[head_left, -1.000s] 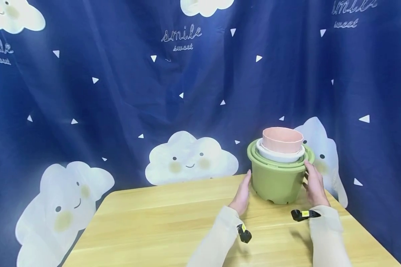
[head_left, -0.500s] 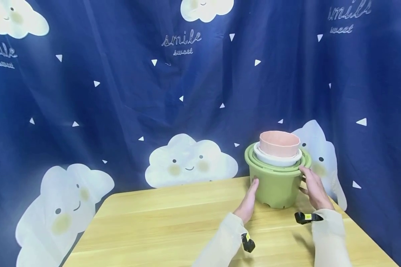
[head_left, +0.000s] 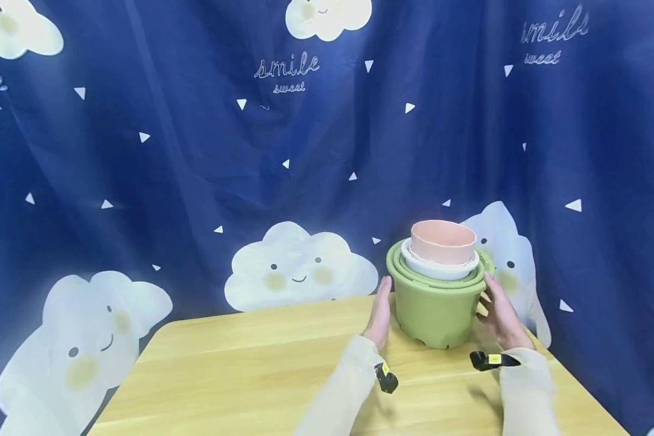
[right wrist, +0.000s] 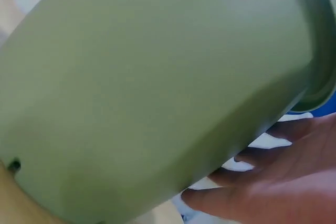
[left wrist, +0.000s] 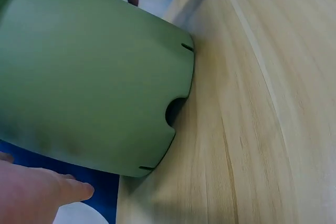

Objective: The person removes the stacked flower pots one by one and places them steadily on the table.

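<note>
Left grip [head_left: 379, 315] just moved clear of the pot [head_left: 435, 315], fingers straight; right grip [head_left: 503, 318] loose against it, so bench [head_left: 240, 369] likely holds it.

Head view bright and even over the worktop [head_left: 223, 363], soft shadows below the left grip [head_left: 378, 316] and right grip [head_left: 503, 318], left wrist view dimmer, right wrist view hazy, darker shading on the green pot [right wrist: 147, 93] beside the right grip
</note>
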Available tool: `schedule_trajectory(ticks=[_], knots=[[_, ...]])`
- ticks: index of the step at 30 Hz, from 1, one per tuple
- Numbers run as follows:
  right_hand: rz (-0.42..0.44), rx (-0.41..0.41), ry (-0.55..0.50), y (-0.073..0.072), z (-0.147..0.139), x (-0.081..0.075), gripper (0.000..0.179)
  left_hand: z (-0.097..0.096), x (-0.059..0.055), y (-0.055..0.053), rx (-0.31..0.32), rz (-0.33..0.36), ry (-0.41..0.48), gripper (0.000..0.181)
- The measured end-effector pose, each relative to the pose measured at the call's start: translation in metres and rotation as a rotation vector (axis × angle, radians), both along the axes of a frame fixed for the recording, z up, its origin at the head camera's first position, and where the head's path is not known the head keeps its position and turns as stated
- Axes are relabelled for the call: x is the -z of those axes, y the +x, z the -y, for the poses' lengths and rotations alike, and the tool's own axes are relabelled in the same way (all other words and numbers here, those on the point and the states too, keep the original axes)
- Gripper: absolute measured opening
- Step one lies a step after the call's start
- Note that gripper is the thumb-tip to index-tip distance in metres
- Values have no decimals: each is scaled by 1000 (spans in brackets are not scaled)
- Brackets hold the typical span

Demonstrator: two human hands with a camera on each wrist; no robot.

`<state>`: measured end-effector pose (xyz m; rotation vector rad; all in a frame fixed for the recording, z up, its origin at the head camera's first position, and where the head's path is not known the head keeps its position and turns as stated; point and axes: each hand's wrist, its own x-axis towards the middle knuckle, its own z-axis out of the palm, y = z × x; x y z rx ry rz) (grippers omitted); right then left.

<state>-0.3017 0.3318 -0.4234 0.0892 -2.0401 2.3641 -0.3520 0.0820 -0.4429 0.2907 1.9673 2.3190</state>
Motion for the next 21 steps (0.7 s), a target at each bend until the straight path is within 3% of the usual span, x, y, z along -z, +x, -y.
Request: schedule_trajectory(ticks=[5,8,12,21], knots=[[-14,15,-55,-4,6,14,79,1,2,0,105,-18,-96,84],[20,49,-49,-5,6,15,84,-2,2,0,126,-50,-122,85],[63,91,32,-5,6,13,88,-4,0,-3,99,-58,-119,83],[37,89,144,-4,6,6,79,0,-8,-8,36,-46,-133,78]])
